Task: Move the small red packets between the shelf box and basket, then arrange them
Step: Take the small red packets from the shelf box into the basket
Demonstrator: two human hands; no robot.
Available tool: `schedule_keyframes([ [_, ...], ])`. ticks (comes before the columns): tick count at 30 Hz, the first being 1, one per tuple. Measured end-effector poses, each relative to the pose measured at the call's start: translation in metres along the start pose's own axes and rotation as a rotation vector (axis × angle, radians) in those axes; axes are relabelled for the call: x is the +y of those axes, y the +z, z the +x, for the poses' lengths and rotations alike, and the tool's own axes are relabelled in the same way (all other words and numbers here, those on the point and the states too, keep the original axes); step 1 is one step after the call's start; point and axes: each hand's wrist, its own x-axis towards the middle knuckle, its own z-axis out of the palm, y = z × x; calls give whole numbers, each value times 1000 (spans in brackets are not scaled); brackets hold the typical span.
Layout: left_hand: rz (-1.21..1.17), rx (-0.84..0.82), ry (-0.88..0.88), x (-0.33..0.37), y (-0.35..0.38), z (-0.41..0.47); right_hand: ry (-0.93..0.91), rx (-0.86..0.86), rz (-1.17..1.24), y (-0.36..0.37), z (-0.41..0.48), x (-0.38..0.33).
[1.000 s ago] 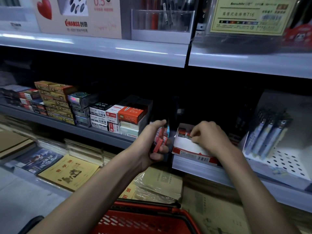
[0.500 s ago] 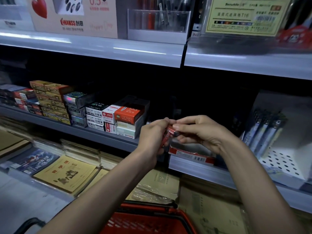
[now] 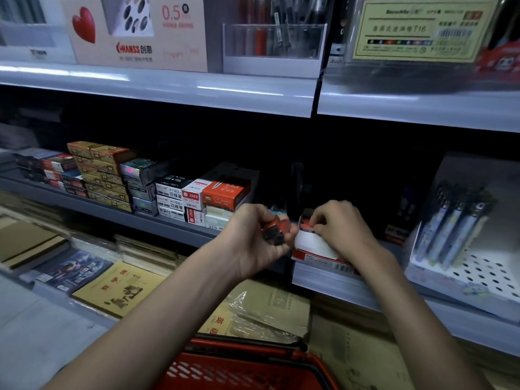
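Note:
My left hand (image 3: 254, 240) grips a small bunch of red packets (image 3: 274, 230) just left of the shelf box. The white and red shelf box (image 3: 313, 246) sits on the middle shelf, its open top facing me. My right hand (image 3: 339, 225) reaches into the box's top and pinches one red packet (image 3: 306, 227) at the rim. The red plastic basket (image 3: 242, 367) hangs low in front of me, below both arms; its inside is mostly out of view.
Stacked boxes of stationery (image 3: 197, 198) fill the shelf to the left. A white perforated pen display (image 3: 461, 240) stands to the right of the box. Notebooks and wrapped exercise books (image 3: 118, 288) lie on the lower shelf. The upper shelf edge (image 3: 197, 88) overhangs above.
My right hand took a packet from the bunch in my left hand and moved right, back down into the shelf box. My left hand stayed in place holding the remaining packets.

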Motion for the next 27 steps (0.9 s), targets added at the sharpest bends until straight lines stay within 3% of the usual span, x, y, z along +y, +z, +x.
schedule_keyframes([
  [3,48,-29,-7,0,-2,1,6,39,122,-9,-5,-1],
  [5,146,-51,9,-2,-3,3,66,49,408,-28,-11,-12],
  [8,337,-44,123,-7,-3,6,145,-215,939,-60,-27,-32],
  [10,477,-1,242,-12,0,8,107,-313,1002,-72,-36,-36],
  [15,727,61,475,-23,9,11,212,-272,1082,-68,-37,-27],
  [18,634,72,373,-23,14,17,306,-164,1154,-68,-32,-17],
  [20,500,73,214,-18,16,22,357,23,974,-68,-26,-5],
  [23,393,81,150,-13,14,28,291,230,405,-64,-18,13],
  [27,348,79,192,-14,9,27,131,179,24,-53,-19,16],
])
